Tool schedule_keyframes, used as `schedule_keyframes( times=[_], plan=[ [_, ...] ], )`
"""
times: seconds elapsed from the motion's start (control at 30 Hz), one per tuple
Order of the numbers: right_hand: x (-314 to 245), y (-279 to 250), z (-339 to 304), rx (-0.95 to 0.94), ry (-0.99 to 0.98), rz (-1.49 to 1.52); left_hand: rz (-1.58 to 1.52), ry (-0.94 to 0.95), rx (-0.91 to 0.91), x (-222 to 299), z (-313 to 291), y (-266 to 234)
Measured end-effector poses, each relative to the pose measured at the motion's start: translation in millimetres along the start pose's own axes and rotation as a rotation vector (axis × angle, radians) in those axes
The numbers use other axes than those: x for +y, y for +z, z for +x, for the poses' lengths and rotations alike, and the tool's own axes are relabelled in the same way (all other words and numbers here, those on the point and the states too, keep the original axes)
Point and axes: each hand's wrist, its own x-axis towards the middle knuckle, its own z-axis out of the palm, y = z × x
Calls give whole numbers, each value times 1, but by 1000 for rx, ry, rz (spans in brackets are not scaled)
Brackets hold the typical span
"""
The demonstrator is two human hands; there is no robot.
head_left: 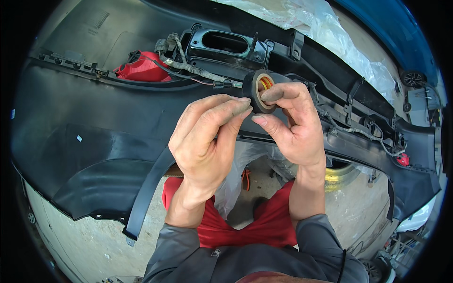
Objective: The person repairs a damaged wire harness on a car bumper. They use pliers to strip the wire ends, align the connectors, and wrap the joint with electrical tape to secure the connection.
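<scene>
A roll of black electrical tape (248, 90) stands on edge between my hands, above a large black car bumper (137, 106) lying inner side up. My right hand (299, 127) holds the roll, its forefinger hooked into the cardboard core and its thumb below. With thumb and fingertips pinched together, my left hand (203, 132) touches the roll's lower left edge; whether a tape end is between them cannot be seen. Behind the roll, a wrapped wiring harness (204, 73) leads to a small dark connector (222, 85). A red lamp (145, 67) sits in the bumper at the left.
A black bracket with an oval opening (222, 43) rises behind the harness. More wiring (351, 129) runs along the bumper's right side. Clear plastic sheeting (330, 40) and a blue car panel (387, 23) lie beyond. Orange-handled pliers (246, 180) and a gold wheel rim (337, 177) are below.
</scene>
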Motion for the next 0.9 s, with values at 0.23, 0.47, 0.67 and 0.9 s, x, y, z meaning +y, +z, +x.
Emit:
schedule_keyframes(
  times=[0.23,0.47,0.67,0.9],
  plan=[
    [-2,2,0,-24,10,-23,-17,-55,-22,-2,3,-2],
    [-4,1,-1,-41,51,-16,-174,-316,46,7,-2,5],
    [-7,0,2,-11,6,-122,-66,-71,-63,-5,5,-5],
    [-13,-1,0,-49,69,-175,10,-66,-163,-11,4,-7]
  ],
)
